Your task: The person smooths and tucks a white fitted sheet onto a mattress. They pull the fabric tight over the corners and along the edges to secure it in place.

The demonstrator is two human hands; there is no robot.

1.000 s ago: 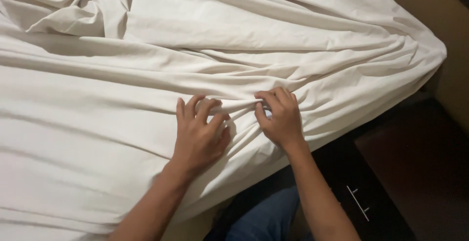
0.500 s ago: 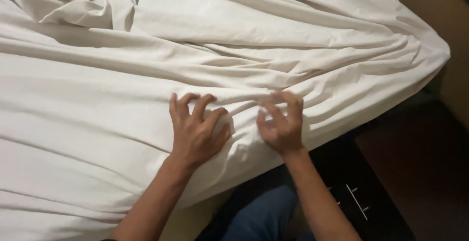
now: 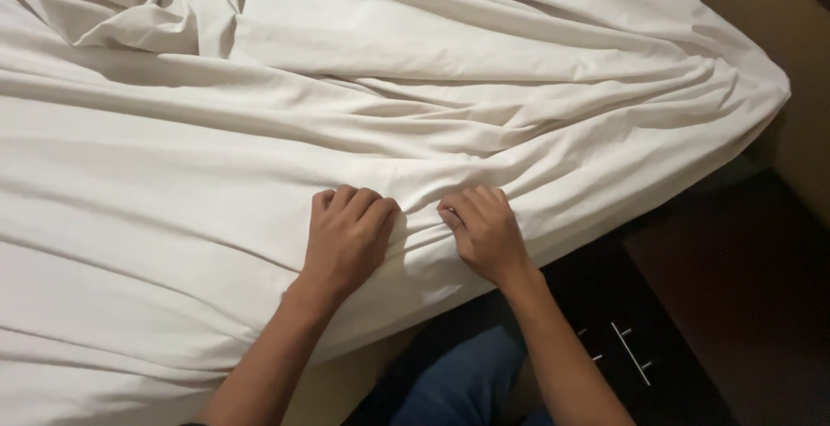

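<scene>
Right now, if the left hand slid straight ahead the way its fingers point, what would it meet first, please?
Probably the raised fold of the white sheet just beyond the left hand; depth is unclear.

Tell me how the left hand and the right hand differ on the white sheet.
The left hand lies knuckles up, fingers curled under; the right hand is turned inward, its fingers pinching a fold. The left hand sits further onto the white sheet; the right hand is nearer the bed's edge. Both grip bunched fabric.
</scene>
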